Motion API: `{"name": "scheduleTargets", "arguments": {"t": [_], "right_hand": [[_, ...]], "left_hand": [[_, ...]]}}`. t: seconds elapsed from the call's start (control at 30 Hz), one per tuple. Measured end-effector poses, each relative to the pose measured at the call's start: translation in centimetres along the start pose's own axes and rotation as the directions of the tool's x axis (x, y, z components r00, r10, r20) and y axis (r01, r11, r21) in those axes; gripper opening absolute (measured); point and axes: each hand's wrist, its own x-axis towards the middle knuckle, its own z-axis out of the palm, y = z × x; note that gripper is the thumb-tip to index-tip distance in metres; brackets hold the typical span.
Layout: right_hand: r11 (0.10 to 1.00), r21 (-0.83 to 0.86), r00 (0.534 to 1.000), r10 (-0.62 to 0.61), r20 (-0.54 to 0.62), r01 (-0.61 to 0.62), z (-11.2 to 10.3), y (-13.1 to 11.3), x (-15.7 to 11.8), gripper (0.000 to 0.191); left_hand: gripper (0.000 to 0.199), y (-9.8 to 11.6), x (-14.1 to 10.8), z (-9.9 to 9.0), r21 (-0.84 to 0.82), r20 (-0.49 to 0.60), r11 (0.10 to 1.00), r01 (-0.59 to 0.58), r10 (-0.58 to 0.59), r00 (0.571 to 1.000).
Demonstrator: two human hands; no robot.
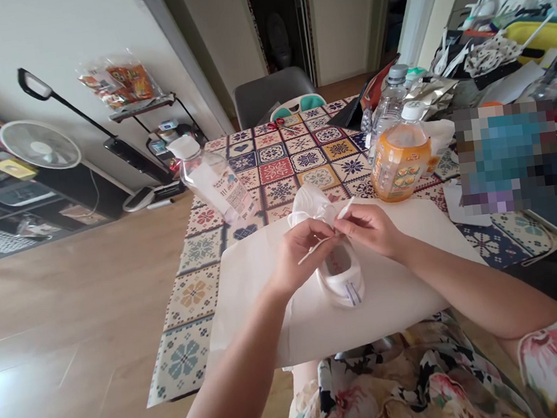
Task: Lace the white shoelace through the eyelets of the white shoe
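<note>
Figure: lacing at a white shoe (340, 274), the landmark, which lies on a white sheet (249, 306) over the patterned counter (278, 169). Left of the shoe and behind it, a clear bottle (213, 186) stands tilted in the view. Directly over the shoe, the left hand (296, 255) pinches a white lace (313, 250) between thumb and fingers; the right hand (371, 228) pinches the same lace near its upturned tip — both are pressed together, neither spread. Right of the shoe and behind it stands an orange drink bottle (400, 158), capped. Judged risk: the thin lace could slip from either pinch if tension is uneven — or a wide elbow movement could topple the orange drink bottle onto the sheet.
</note>
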Motion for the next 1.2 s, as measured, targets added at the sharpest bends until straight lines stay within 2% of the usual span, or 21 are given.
{"name": "scheduleTargets", "arguments": {"t": [0.1, 0.2, 0.3, 0.4, 0.47, 0.6, 0.73, 0.8, 0.9, 1.0, 1.1, 1.2], "right_hand": [[0.996, 0.077, 0.999, 0.037, -0.040, -0.034, 0.1, 0.2, 0.0, 0.028], [0.999, 0.032, 0.999, -0.035, 0.013, 0.034, -0.2, -0.1, 0.1, 0.012], [0.991, -0.046, 0.987, -0.117, 0.108, 0.122, -0.5, -0.4, 0.3, 0.005], [0.977, -0.065, 0.970, -0.190, 0.149, 0.202, -0.4, -0.3, 0.4, 0.005], [0.973, -0.075, 0.971, -0.207, 0.122, 0.216, -0.2, 0.0, 0.3, 0.007], [0.964, -0.125, 0.972, -0.236, 0.019, 0.236, 0.4, 0.5, -0.1, 0.010], [0.891, -0.204, 0.913, -0.404, 0.046, 0.405, 0.4, 0.4, -0.3, 0.003], [0.890, -0.179, 0.907, -0.418, 0.050, 0.420, 0.3, 0.2, -0.2, 0.008], [0.949, -0.031, 0.950, -0.312, 0.016, 0.313, 0.1, 0.1, 0.1, 0.012], [0.972, 0.198, 0.990, -0.114, -0.081, 0.128, -0.3, 0.2, 0.8, 0.028], [0.890, 0.457, 0.986, 0.089, -0.144, -0.013, -1.2, 0.1, 1.5, 0.046], [0.791, 0.604, 0.977, 0.189, -0.094, -0.095, -2.3, -0.3, 2.0, 0.051]], "left_hand": [[0.023, 0.1, 0.0, 0.1, 0.000, -0.021, 1.000, 0.028, -0.028, 0.999], [0.023, 0.3, 0.1, 0.1, 0.010, -0.101, 1.000, 0.030, -0.029, 0.995], [0.017, 0.4, 0.3, -0.1, 0.105, -0.163, 0.993, -0.053, 0.070, 0.984], [0.015, 0.4, 0.4, -0.2, 0.170, -0.149, 0.978, -0.125, 0.151, 0.977], [0.019, 0.3, 0.3, -0.2, 0.124, -0.159, 0.990, -0.072, 0.092, 0.983], [0.027, 0.3, 0.2, 0.2, -0.007, -0.202, 0.993, 0.115, -0.114, 0.973], [0.031, 0.2, 0.4, 0.2, -0.100, -0.193, 0.972, 0.212, -0.228, 0.954], [0.031, 0.0, 0.6, 0.0, -0.101, -0.175, 0.961, 0.257, -0.272, 0.946], [0.025, -0.4, 1.0, -0.5, -0.094, -0.178, 0.957, 0.274, -0.287, 0.941], [0.026, -0.6, 1.5, -1.3, -0.220, -0.247, 0.959, 0.177, -0.230, 0.941], [0.030, -0.3, 2.0, -2.3, -0.412, -0.332, 0.910, 0.053, -0.205, 0.921], [0.024, 0.4, 2.3, -3.5, -0.525, -0.325, 0.850, 0.034, -0.238, 0.915]]}}
